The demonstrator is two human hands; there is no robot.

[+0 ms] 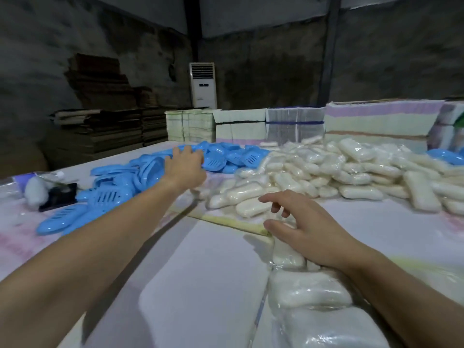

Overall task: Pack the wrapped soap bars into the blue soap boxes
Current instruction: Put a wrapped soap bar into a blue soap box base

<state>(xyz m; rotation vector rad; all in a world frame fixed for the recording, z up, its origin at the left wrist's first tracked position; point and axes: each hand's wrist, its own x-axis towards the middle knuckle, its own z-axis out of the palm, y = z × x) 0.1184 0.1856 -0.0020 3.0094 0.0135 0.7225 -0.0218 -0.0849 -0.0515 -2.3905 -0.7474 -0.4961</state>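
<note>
On the table [200,272] before you, a heap of soap boxes [150,169] lies left and a pile of wrapped soap bars [326,167] right, touching. Your left hand [184,165] reaches over the boxes; your right hand [306,232] hovers above nearer bars. Stacked paper bundles [293,124] stand behind.

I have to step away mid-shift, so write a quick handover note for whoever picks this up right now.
Left hand: stretched out over the pile of blue soap boxes, holding nothing visible.
Right hand: open, hovering over the near wrapped soap bars.
Main soap heap lies to the right of the boxes on the table.
Done: no packed box visible.
Left: take a box, put a bar in, repeat.
</note>
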